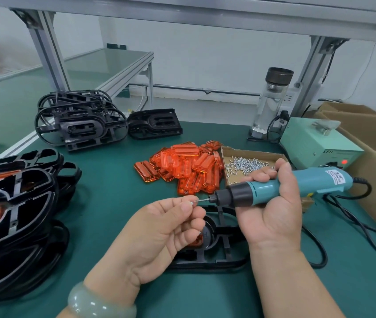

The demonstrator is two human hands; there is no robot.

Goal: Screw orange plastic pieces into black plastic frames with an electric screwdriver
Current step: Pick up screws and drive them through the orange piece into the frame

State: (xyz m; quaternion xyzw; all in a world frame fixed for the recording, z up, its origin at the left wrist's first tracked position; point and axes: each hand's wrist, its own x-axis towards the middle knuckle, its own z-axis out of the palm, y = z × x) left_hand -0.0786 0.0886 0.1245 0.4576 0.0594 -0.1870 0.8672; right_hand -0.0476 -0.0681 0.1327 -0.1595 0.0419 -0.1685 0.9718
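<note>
My right hand (272, 214) grips a teal electric screwdriver (285, 185), held level with its bit pointing left. My left hand (166, 228) pinches a small silver screw (192, 202) right at the bit's tip, and another screw shows between its lower fingers. Under both hands a black plastic frame (217, 253) lies on the green mat, with an orange piece (197, 241) partly hidden inside it. A heap of loose orange pieces (187, 167) lies behind the hands. Beside that heap stands a cardboard tray of screws (244, 164).
Finished frames with orange inserts are stacked at the left (15, 210). Bare black frames (79, 120) are piled at the back left. A pale green power unit (317, 143), a glass bottle (272, 99) and cardboard boxes (375, 138) stand at the right. The screwdriver's black cable (352, 221) trails over the mat.
</note>
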